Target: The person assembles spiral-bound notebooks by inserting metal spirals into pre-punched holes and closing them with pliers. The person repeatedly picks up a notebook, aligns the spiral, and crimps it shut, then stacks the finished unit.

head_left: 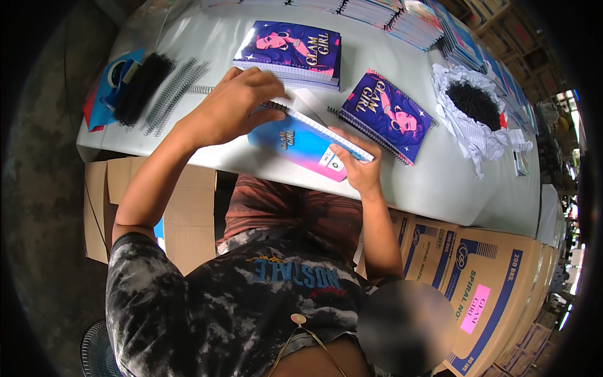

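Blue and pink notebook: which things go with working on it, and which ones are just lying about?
Seem to belong:
- blue and pink notebook, held in the right hand, left hand at its spine
- black coils
- purple notebook stack

Seem just lying about:
- crumpled paper with black scraps
- cardboard boxes

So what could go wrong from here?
Sheets of the blue-and-pink notebook could slip if the right hand loosens its pinch while the left hand is at the black spiral coil. The coil tail jutting from the purple spiral notebook might snag. Loose spiral coils, closely bunched, could tangle.
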Demonstrator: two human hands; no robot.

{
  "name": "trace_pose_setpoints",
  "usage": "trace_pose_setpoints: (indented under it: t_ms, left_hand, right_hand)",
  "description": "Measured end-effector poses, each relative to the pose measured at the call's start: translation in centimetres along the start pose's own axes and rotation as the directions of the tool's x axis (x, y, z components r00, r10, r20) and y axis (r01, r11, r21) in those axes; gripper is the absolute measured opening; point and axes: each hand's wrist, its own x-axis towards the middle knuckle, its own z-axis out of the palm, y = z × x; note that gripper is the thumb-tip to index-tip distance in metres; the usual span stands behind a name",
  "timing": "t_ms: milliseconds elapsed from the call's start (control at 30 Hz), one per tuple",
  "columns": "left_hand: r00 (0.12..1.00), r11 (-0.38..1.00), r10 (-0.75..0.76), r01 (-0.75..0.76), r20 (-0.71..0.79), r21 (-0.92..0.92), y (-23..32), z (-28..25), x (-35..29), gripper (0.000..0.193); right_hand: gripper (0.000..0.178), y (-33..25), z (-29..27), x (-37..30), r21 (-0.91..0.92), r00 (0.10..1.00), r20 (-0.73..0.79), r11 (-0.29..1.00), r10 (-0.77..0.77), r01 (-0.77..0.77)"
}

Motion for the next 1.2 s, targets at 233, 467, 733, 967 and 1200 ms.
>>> trace_pose_setpoints:
  t_ms: [233, 467, 733, 967, 1200]
  left_hand:
    - [0.960, 0.941, 0.135, -0.046, -0.247, 0.335, 2.3, 0.8, 0.7, 0.023]
    - [0.948, 0.870, 0.160, -0.005, -0.275, 0.493, 1.3, 1.7, -0.2, 0.055]
    - [0.834, 0.707, 0.440, -0.094, -0.333, 0.700, -4.2, 9.4, -5.8, 0.110]
    - [0.758, 0.774, 0.531, -0.254, -0.377, 0.580, -2.0, 8.7, -5.7, 0.109]
    - [0.746, 0.787, 0.548, -0.309, -0.377, 0.534, -1.8, 12.3, -6.3, 0.111]
  right_hand:
    - [0.027, 0.5, 0.4, -1.5, 0.051, 0.999, -0.037, 0.999, 0.001, 0.001]
    - [0.041, 0.2, 1.0, -1.3, -0.153, 0.982, 0.011, 0.970, -0.188, 0.188]
    - [0.043, -0.3, 3.7, -2.1, -0.245, 0.952, 0.023, 0.922, -0.305, 0.301]
    - [0.043, -1.1, 3.6, -1.7, -0.371, 0.917, 0.043, 0.846, -0.397, 0.383]
    - [0.039, -0.4, 3.9, -1.3, -0.317, 0.927, 0.017, 0.877, -0.376, 0.361]
